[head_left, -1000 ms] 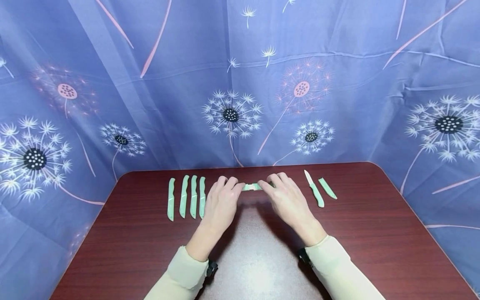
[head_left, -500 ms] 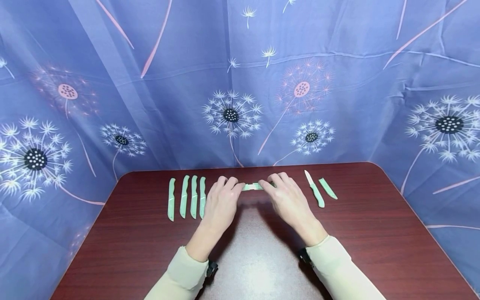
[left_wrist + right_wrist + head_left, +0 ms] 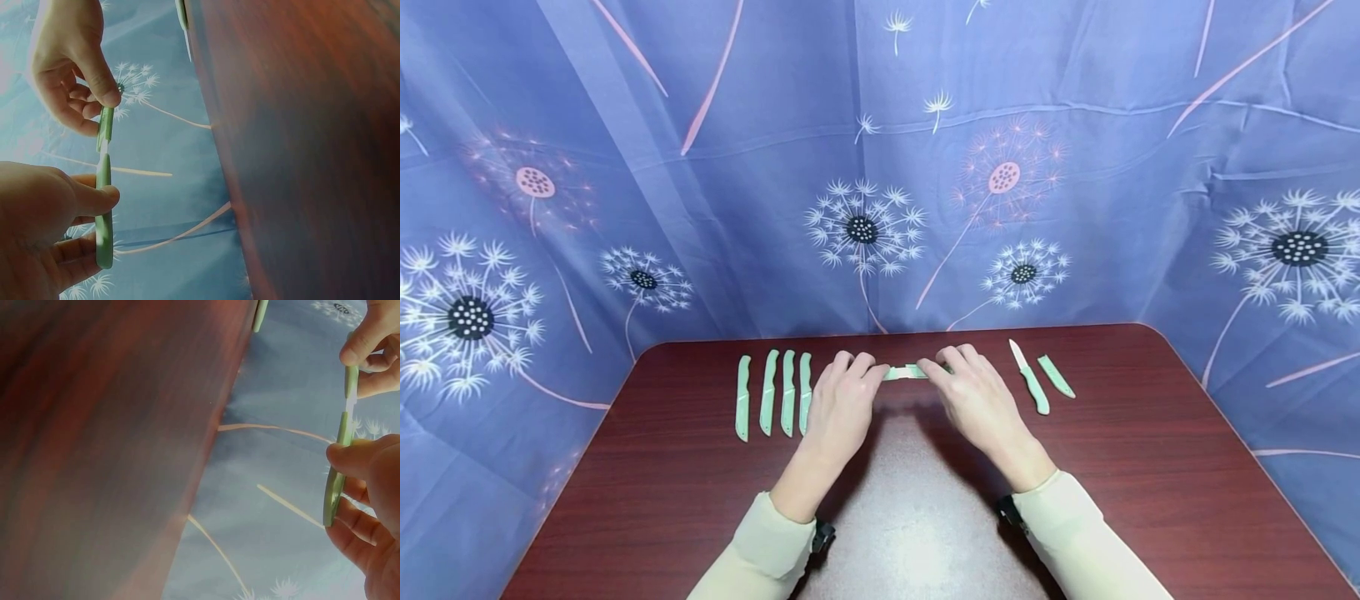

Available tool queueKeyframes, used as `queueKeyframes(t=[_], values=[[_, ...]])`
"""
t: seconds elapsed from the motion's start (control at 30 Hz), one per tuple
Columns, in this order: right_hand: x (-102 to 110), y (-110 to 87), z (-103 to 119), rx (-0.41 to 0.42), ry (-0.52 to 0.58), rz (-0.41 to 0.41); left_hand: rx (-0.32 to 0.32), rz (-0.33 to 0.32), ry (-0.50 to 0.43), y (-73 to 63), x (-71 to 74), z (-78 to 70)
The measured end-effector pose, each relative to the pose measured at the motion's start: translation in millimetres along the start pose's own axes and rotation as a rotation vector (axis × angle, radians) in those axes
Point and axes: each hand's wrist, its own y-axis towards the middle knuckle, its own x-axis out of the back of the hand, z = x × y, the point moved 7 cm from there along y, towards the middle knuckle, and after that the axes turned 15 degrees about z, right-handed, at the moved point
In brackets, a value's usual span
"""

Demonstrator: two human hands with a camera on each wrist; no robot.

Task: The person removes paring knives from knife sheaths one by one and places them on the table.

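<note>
My left hand (image 3: 841, 404) grips the green handle of a small paring knife (image 3: 104, 240), thumb on one side and fingers on the other. In the right wrist view, the green blade sheath (image 3: 334, 487) is pinched between the thumb and fingers of my right hand (image 3: 976, 404). The sheath covers most of the blade; a short pale stretch of blade (image 3: 902, 373) shows between handle and sheath. Knife and sheath lie in one line, level, above the far part of the table. Fingers hide both outer ends in the head view.
Several sheathed green knives (image 3: 767, 393) lie side by side left of my left hand. On the right, an unsheathed knife (image 3: 1033, 389) lies beside a loose green sheath (image 3: 1056, 377). The dark red table (image 3: 655, 500) ends at a blue dandelion-print cloth (image 3: 760, 208).
</note>
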Motion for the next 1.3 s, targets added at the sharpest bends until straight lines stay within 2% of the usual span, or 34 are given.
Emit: queueKeyframes(t=[0.43, 0.67, 1.07, 1.3], values=[[1.1, 0.3, -1.5, 0.007, 0.002, -0.003, 0.003, -0.006, 0.003, 0.8, 3.8, -0.6], [2.5, 0.1, -1.6, 0.006, 0.006, -0.035, 0.011, -0.006, -0.009, 1.1, 4.5, 0.5], [2.1, -0.4, -2.0, 0.007, -0.006, -0.004, 0.015, -0.009, -0.020, 0.8, 2.6, 3.6], [2.8, -0.7, -1.6, -0.001, -0.006, -0.014, 0.018, -0.012, -0.016, 0.0, 2.9, 3.4]])
